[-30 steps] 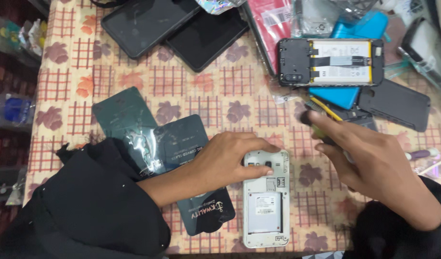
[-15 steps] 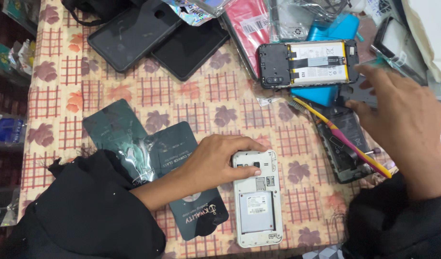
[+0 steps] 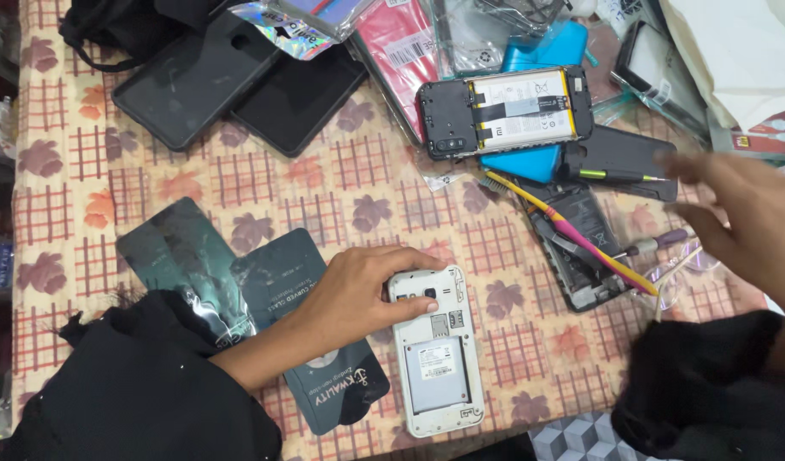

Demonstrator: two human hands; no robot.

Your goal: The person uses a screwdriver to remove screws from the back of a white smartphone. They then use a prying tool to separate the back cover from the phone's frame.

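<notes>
From the head camera, two opened phones are in sight. The white phone point(image 3: 435, 350) lies back-up with its cover off near the table's near edge, and the left hand point(image 3: 362, 290) rests flat on its upper end, fingers laid over it and pressing rather than closed around it. The black phone point(image 3: 505, 109) with its battery showing lies toward the far edge on a blue case point(image 3: 537, 51). The right hand point(image 3: 742, 218) hovers near the right edge, fingers spread apart and holding nothing.

Two dark packets point(image 3: 239, 290) lie under the left forearm, and two black tablets point(image 3: 239, 81) sit at the far left corner. A pink-and-yellow tool point(image 3: 580, 239) crosses a dismantled phone frame point(image 3: 571, 248) between the hands. Bare tablecloth point(image 3: 358, 196) shows mid-table; the right side is crowded.
</notes>
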